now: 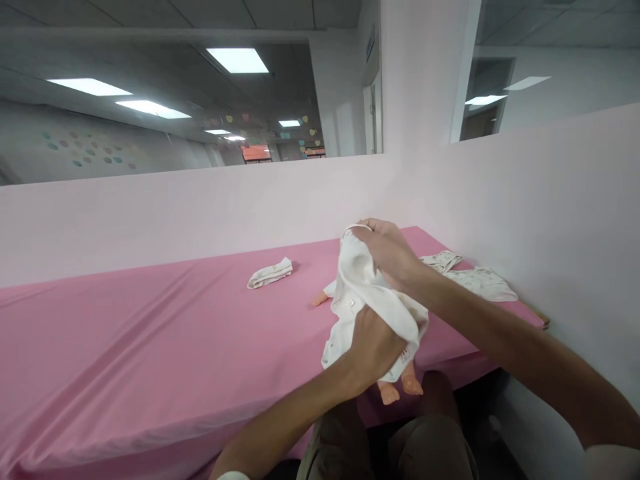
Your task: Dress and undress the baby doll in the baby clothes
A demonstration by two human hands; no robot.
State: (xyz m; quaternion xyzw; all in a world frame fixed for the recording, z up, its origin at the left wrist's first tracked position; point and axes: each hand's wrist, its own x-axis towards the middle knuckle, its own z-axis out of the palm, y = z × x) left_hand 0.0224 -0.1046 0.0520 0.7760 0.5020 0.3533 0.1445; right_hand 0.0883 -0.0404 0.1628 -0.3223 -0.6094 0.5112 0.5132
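A folded cloth [270, 272] lies on the pink surface [125, 333], left of both hands. The left hand [373, 347] grips the garment [357, 280] low, over the doll [390, 392]. The right hand [390, 253] clenches its top edge. Clothes [475, 277] lie just right.

left: pink tabletop [125, 333] is lying open, a small folded cloth [270, 273] sitting well apart from the hands | back: pink wall [200, 207] is closing off the far edge | right: partition [575, 220] is crowding in, loose garments [475, 277] lying just beside it | near edge: left hand [373, 350] and right hand [387, 250] are gripping the white garment [360, 287] around the doll [395, 390], blocking passage there
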